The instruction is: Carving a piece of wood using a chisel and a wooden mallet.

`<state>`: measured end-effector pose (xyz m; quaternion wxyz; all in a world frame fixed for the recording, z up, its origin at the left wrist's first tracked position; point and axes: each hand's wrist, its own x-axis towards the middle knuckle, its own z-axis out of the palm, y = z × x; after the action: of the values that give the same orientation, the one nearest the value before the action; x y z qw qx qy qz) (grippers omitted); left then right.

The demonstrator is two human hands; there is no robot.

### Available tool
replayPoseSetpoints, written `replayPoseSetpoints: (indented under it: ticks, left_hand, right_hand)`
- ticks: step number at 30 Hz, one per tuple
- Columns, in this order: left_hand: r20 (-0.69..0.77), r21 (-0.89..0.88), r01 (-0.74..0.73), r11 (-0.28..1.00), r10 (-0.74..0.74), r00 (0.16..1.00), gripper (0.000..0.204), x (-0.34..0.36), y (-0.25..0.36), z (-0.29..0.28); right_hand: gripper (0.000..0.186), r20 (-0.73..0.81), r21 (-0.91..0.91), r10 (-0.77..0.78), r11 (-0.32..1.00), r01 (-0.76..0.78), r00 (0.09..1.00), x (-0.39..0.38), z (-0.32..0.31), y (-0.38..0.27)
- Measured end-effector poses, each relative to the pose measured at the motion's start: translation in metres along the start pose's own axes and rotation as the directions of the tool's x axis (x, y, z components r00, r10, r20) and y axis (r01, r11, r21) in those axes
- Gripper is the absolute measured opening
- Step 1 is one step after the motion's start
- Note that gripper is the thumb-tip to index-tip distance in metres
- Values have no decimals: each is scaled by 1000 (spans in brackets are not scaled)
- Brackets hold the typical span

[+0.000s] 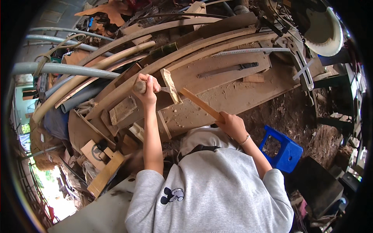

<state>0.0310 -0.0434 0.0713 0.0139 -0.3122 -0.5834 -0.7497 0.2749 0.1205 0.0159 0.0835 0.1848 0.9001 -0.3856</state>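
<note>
My left hand (147,95) is wrapped round the wooden handle (139,87) of a chisel. Its short metal blade (164,89) reaches to a narrow, pale piece of wood (171,86) with a rough, cut surface. In my right hand (233,125) is a flat wooden stick (202,105), gripped at its near end. The stick's far end points toward the pale piece, with a small gap seen between them. Below lies a wide plank bench (233,95) strewn with wood chips.
Long curved timbers (186,52) and grey pipes (66,68) lie along the far and left sides. A dark strap (227,70) and a small wood block (253,78) rest on the boards. A blue plastic stool (285,153) stands at the right; wood offcuts (107,174) crowd the lower left.
</note>
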Motion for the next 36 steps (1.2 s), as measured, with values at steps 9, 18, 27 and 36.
replayPoseSetpoints:
  ticks: [9, 18, 27, 36]
  left_hand:
    - [-3, 39, 9, 999, -9, 1000, 23, -12, -8, 7]
    - [-9, 20, -17, 1000, 17, 1000, 23, -13, -9, 5]
    - [-59, 56, 12, 998, -8, 998, 21, -11, -8, 5]
    - [-104, 12, 33, 999, -32, 994, 17, -19, -18, -2]
  right_hand:
    - [22, 9, 3, 5, 1000, -5, 1000, 0, -3, 0]
    - [22, 11, -6, -3, 1000, 3, 1000, 1, -3, 0]
    - [27, -122, 46, -117, 991, 123, 986, 5, -52, -15]
    - [33, -394, 317, -481, 729, 607, 783, 10, -122, -108]
